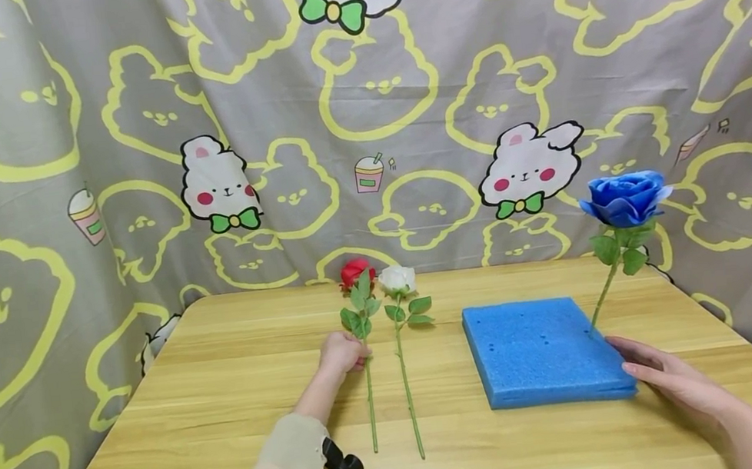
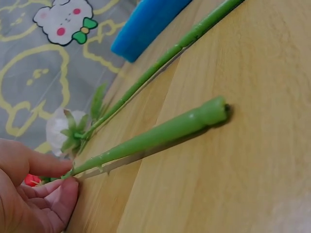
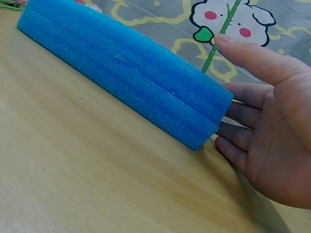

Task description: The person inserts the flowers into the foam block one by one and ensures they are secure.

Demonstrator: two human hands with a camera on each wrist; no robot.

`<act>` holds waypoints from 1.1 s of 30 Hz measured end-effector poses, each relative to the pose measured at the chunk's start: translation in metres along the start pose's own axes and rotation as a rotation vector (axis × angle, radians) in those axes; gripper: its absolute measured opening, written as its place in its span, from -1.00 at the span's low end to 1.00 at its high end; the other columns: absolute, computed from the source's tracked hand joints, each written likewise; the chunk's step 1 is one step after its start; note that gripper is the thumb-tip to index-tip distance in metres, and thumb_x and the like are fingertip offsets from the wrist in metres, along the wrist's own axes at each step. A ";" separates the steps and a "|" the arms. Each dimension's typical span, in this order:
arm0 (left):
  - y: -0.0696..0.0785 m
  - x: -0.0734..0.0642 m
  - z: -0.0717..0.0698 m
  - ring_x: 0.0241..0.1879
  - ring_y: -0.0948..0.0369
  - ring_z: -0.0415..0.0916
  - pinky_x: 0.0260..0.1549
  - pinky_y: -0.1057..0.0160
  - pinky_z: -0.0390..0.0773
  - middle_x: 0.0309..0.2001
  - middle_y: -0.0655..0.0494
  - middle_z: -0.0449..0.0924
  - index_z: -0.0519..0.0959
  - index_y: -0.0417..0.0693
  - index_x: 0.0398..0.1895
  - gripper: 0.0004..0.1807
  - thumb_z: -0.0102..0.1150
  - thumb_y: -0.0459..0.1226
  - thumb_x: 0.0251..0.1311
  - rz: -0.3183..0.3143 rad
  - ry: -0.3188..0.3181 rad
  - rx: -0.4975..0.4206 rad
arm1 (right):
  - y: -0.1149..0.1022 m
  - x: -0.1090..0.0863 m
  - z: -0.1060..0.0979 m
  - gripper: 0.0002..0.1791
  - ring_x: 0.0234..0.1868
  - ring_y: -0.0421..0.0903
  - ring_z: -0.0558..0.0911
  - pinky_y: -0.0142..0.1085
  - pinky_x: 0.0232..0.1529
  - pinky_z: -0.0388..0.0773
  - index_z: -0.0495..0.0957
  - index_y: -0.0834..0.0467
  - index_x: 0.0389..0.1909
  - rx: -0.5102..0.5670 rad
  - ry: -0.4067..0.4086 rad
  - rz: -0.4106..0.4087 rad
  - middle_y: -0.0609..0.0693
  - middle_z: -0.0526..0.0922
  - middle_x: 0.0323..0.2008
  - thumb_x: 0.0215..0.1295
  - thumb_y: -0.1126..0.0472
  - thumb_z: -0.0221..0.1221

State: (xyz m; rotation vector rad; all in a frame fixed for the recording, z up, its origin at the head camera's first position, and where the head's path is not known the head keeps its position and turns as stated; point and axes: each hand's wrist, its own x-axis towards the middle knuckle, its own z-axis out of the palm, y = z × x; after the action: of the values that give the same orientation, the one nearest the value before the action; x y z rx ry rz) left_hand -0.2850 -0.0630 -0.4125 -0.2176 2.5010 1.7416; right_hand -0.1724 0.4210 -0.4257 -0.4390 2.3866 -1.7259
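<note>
My left hand [image 1: 344,352] pinches the green stem of a red artificial rose [image 1: 356,274] just below its leaves. In the left wrist view the stem [image 2: 160,132] lies between thumb and forefinger, its cut end pointing away from the hand. Beside it, a white artificial rose [image 1: 398,280] lies on the table. A blue artificial rose [image 1: 626,200] stands slightly tilted in the right part of a blue foam block [image 1: 537,363]. My right hand [image 1: 674,378] rests its extended fingers against the block's right side; in the right wrist view the thumb [image 3: 252,56] is raised above the block's top.
Several small holes dot the foam block's top. The wooden table [image 1: 228,406] reaches back to a grey patterned curtain [image 1: 279,122]. A black wrist device [image 1: 343,464] is strapped to the left forearm, close to the stems' lower ends.
</note>
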 end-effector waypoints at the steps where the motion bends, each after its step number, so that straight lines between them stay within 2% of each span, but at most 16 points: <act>1: 0.000 0.000 0.001 -0.65 0.22 0.46 -0.61 0.34 0.58 -0.54 -0.02 0.49 0.51 -0.29 -0.56 -0.91 0.21 -0.55 -0.10 -0.004 0.006 0.013 | 0.000 0.000 0.000 -0.41 0.06 -0.70 0.20 -0.72 -0.05 0.18 -0.13 0.57 0.30 0.003 0.002 0.004 -0.56 0.31 0.07 0.45 0.30 -0.16; 5: 0.002 0.001 0.002 -0.66 0.20 0.45 -0.63 0.34 0.57 -0.58 -0.03 0.48 0.49 -0.29 -0.60 -0.91 0.16 -0.56 -0.10 -0.012 0.012 0.041 | 0.001 -0.001 0.000 -0.40 0.06 -0.70 0.21 -0.72 -0.05 0.19 -0.13 0.56 0.30 0.016 0.006 0.013 -0.55 0.32 0.07 0.45 0.29 -0.16; 9: 0.006 0.001 0.004 -0.69 0.22 0.42 -0.69 0.35 0.54 -0.65 0.00 0.46 0.49 -0.25 -0.63 -0.86 0.27 -0.50 -0.10 -0.020 0.029 0.103 | 0.000 0.000 -0.001 -0.41 0.06 -0.69 0.21 -0.71 -0.04 0.20 -0.14 0.57 0.30 0.014 0.003 -0.002 -0.54 0.32 0.08 0.45 0.30 -0.17; 13: 0.010 0.001 0.006 -0.74 0.24 0.38 -0.74 0.35 0.50 -0.68 0.00 0.45 0.48 -0.24 -0.64 -0.83 0.30 -0.50 -0.13 -0.003 0.045 0.180 | -0.002 0.000 -0.001 -0.41 0.07 -0.68 0.21 -0.71 -0.04 0.20 -0.15 0.59 0.29 0.005 -0.001 -0.015 -0.54 0.31 0.08 0.45 0.31 -0.17; 16: 0.010 0.002 0.006 -0.74 0.23 0.39 -0.74 0.35 0.50 -0.68 -0.01 0.45 0.47 -0.24 -0.65 -0.84 0.25 -0.54 -0.15 0.008 0.048 0.188 | -0.001 0.000 -0.001 -0.41 0.07 -0.69 0.21 -0.72 -0.04 0.20 -0.16 0.59 0.29 0.009 -0.002 -0.012 -0.55 0.31 0.08 0.45 0.31 -0.18; 21: 0.009 0.003 0.004 -0.69 0.20 0.43 -0.70 0.33 0.54 -0.67 -0.02 0.47 0.45 -0.22 -0.65 -0.84 0.21 -0.57 -0.20 -0.032 0.030 0.111 | -0.001 0.000 -0.001 -0.41 0.06 -0.70 0.20 -0.72 -0.05 0.19 -0.15 0.57 0.30 0.004 0.004 -0.004 -0.55 0.30 0.08 0.45 0.31 -0.17; 27: 0.009 0.003 -0.001 -0.63 0.17 0.45 -0.59 0.26 0.60 -0.59 -0.02 0.49 0.48 -0.30 -0.49 -0.88 0.20 -0.56 -0.12 -0.080 -0.024 -0.027 | -0.002 0.000 0.001 -0.39 0.05 -0.71 0.20 -0.72 -0.06 0.19 -0.14 0.56 0.31 -0.002 0.017 0.018 -0.56 0.30 0.06 0.45 0.28 -0.16; 33: 0.008 0.004 -0.003 -0.64 0.19 0.42 -0.63 0.31 0.57 -0.59 0.00 0.48 0.45 -0.28 -0.49 -0.88 0.17 -0.56 -0.08 -0.106 -0.065 -0.072 | -0.001 -0.001 0.001 -0.39 0.04 -0.71 0.20 -0.72 -0.06 0.20 -0.14 0.58 0.30 -0.013 0.020 0.023 -0.58 0.30 0.05 0.45 0.27 -0.16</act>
State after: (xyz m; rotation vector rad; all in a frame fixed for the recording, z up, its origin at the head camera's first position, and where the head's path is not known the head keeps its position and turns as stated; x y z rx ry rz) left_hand -0.2901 -0.0631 -0.4044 -0.2885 2.3394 1.7689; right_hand -0.1712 0.4197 -0.4250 -0.3966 2.4084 -1.7143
